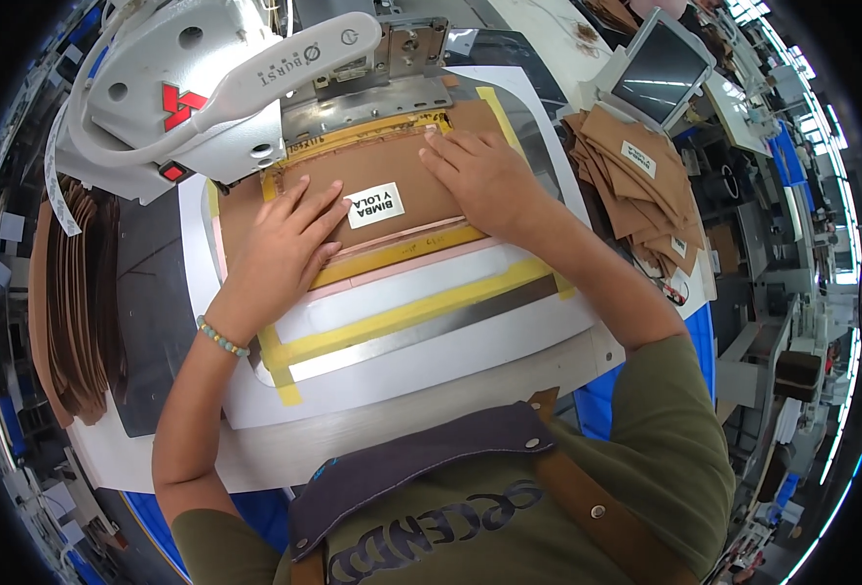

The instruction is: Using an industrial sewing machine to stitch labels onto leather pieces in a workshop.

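Observation:
A brown fabric piece [392, 174] with a white printed label [376, 206] lies in a yellow-edged frame [392, 255] under the sewing machine head. My left hand [289, 244] rests flat on the left part of the piece, its fingers spread and its fingertips close to the label. Opposite it, my right hand [481, 180] lies palm down on the right part, with fingertips near the frame's far edge. Both hands press on the fabric, and neither grips anything. Beneath the frame is a white template sheet [255, 400] marked with strips of yellow tape [402, 307].
The white sewing machine [168, 73], with a grey lamp arm [299, 63], stands just beyond my hands. Stacked brown pieces stand on edge at the left [75, 302]. More labelled brown pieces [635, 180] are piled at the right, near a tilted screen [660, 73].

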`<action>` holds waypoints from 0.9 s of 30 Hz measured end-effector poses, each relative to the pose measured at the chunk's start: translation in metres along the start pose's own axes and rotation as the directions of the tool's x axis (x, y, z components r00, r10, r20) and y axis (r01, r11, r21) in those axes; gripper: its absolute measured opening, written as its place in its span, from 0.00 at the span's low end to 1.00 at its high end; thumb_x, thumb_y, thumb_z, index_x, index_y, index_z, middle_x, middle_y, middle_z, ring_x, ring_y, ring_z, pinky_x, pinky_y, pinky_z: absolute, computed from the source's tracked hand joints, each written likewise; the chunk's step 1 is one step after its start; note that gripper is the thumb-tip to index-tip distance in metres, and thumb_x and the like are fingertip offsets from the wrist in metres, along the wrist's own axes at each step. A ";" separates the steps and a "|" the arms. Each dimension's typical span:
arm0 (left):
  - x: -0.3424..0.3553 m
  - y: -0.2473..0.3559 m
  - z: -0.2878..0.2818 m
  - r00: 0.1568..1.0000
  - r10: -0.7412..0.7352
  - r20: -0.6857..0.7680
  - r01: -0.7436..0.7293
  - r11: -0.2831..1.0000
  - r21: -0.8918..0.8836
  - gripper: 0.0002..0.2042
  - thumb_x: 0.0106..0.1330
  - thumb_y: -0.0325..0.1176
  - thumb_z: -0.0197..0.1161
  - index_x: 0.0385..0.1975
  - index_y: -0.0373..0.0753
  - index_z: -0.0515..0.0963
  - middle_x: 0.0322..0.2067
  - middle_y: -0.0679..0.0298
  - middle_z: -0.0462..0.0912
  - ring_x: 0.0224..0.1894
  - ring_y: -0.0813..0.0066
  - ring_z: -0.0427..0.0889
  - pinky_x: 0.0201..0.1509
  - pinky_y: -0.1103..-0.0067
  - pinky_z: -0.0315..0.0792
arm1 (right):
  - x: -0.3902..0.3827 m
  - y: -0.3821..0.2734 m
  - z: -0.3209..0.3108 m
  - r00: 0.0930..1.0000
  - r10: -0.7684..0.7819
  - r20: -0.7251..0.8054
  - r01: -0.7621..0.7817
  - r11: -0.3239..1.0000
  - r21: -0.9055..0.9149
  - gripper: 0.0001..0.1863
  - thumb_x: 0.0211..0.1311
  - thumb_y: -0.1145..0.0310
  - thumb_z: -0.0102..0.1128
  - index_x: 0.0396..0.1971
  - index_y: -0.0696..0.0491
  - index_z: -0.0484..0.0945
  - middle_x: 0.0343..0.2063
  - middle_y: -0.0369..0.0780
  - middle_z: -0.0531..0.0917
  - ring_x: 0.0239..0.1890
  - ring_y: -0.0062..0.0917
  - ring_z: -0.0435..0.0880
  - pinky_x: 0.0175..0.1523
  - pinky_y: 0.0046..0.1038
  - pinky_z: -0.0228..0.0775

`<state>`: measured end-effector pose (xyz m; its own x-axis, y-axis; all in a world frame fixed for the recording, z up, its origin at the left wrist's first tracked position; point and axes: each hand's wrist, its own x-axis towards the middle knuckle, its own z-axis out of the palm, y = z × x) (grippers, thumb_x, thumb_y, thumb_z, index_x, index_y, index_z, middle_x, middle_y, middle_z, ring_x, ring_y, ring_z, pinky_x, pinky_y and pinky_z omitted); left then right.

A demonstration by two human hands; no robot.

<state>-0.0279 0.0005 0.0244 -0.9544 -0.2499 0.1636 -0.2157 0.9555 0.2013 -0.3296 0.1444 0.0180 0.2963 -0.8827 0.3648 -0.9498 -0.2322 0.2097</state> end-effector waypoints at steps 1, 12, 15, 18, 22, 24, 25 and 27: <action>0.000 0.000 0.000 1.000 0.000 0.004 0.000 1.000 -0.001 0.26 0.75 0.34 0.65 0.73 0.42 0.75 0.78 0.63 0.71 0.79 0.47 0.66 0.80 0.56 0.63 | 0.000 0.000 0.000 1.000 -0.004 0.006 0.004 1.000 -0.010 0.20 0.63 0.74 0.62 0.55 0.56 0.81 0.61 0.45 0.83 0.57 0.32 0.83 0.56 0.35 0.73; 0.001 0.002 -0.005 0.999 -0.028 0.035 0.028 1.000 0.001 0.25 0.75 0.35 0.66 0.72 0.41 0.76 0.77 0.63 0.72 0.79 0.47 0.66 0.80 0.56 0.63 | 0.006 -0.004 -0.003 0.994 0.043 0.100 -0.049 0.997 0.061 0.23 0.68 0.73 0.58 0.62 0.58 0.80 0.66 0.45 0.82 0.64 0.37 0.81 0.61 0.37 0.76; -0.001 0.001 -0.004 0.999 -0.039 0.020 0.039 0.999 -0.001 0.25 0.75 0.36 0.66 0.71 0.40 0.76 0.76 0.62 0.72 0.79 0.47 0.66 0.80 0.56 0.64 | 0.011 -0.006 -0.003 0.992 0.053 0.117 -0.064 0.994 0.089 0.22 0.67 0.74 0.59 0.61 0.59 0.80 0.66 0.46 0.82 0.63 0.37 0.81 0.62 0.37 0.76; -0.001 0.001 -0.006 0.999 -0.049 0.018 0.049 0.999 0.006 0.25 0.75 0.36 0.67 0.71 0.39 0.77 0.76 0.62 0.73 0.78 0.48 0.67 0.79 0.57 0.64 | 0.014 -0.005 -0.005 0.989 0.041 0.143 -0.059 0.990 0.126 0.23 0.65 0.75 0.61 0.61 0.59 0.80 0.65 0.46 0.82 0.63 0.38 0.81 0.63 0.38 0.77; -0.001 0.000 -0.005 0.999 -0.036 0.007 0.036 0.999 0.018 0.26 0.75 0.39 0.67 0.70 0.38 0.76 0.75 0.61 0.73 0.77 0.49 0.68 0.79 0.59 0.66 | 0.019 -0.004 -0.010 0.987 0.008 0.159 -0.036 0.985 0.170 0.23 0.63 0.76 0.64 0.60 0.59 0.81 0.64 0.45 0.83 0.62 0.38 0.82 0.64 0.38 0.77; -0.001 -0.001 -0.004 0.999 -0.036 0.003 0.036 0.999 0.031 0.26 0.75 0.40 0.67 0.70 0.38 0.76 0.75 0.61 0.73 0.77 0.49 0.69 0.79 0.59 0.66 | 0.024 -0.001 -0.008 0.988 -0.004 0.152 -0.027 0.980 0.198 0.22 0.63 0.75 0.64 0.59 0.58 0.82 0.63 0.44 0.84 0.61 0.38 0.82 0.64 0.38 0.78; -0.002 -0.002 -0.003 1.000 -0.031 -0.007 0.031 0.999 0.020 0.26 0.75 0.41 0.67 0.70 0.38 0.76 0.75 0.61 0.73 0.77 0.50 0.69 0.79 0.59 0.66 | 0.026 -0.001 -0.008 0.989 -0.004 0.151 -0.029 0.975 0.220 0.22 0.64 0.75 0.64 0.59 0.58 0.83 0.63 0.43 0.85 0.61 0.38 0.82 0.65 0.38 0.78; -0.004 -0.001 -0.002 0.999 -0.035 -0.021 0.035 0.999 0.014 0.26 0.76 0.41 0.67 0.70 0.38 0.76 0.75 0.60 0.73 0.77 0.50 0.69 0.78 0.59 0.66 | 0.030 -0.002 -0.008 0.990 -0.022 0.142 -0.011 0.974 0.226 0.21 0.64 0.75 0.64 0.58 0.57 0.83 0.62 0.43 0.85 0.61 0.38 0.82 0.65 0.38 0.78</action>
<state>-0.0234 -0.0003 0.0259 -0.9419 -0.2860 0.1763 -0.2517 0.9483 0.1935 -0.3182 0.1213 0.0360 0.2997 -0.9266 0.2273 -0.9511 -0.3088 -0.0049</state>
